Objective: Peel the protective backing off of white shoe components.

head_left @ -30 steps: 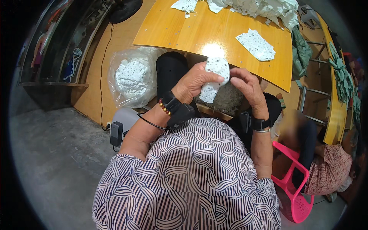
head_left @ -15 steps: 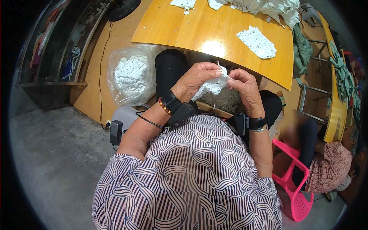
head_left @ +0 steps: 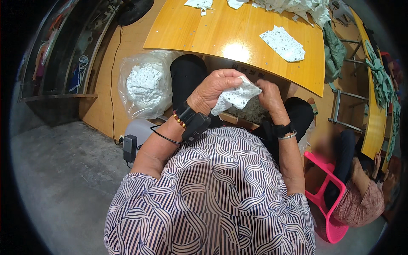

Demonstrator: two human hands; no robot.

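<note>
My left hand [head_left: 216, 87] is closed on a small white fabric piece [head_left: 238, 97] printed with grey dots, its thumb pressed along the upper edge. The cloth spreads out to a pointed corner on the right. At that corner my right hand [head_left: 271, 97] is closed, fingers curled and partly hidden, seemingly pinching the cloth. Below both hands, between my knees, an open box [head_left: 250, 111] holds grey-white scraps. On the wooden table [head_left: 191, 34] ahead lies a flat piece of the same dotted fabric [head_left: 282, 43].
A heap of dotted fabric [head_left: 293, 7] sits at the table's far edge. Left of my knee stands a clear plastic bag [head_left: 146, 87] full of such pieces. Green cloth [head_left: 333, 53] hangs at the table's right. A pink chair [head_left: 329, 182] and another person [head_left: 359, 204] are at the right.
The fabric piece has turned and opened out more between my hands. My right hand has rolled over, its fingers now curled at the cloth's right corner. The person at right has shifted.
</note>
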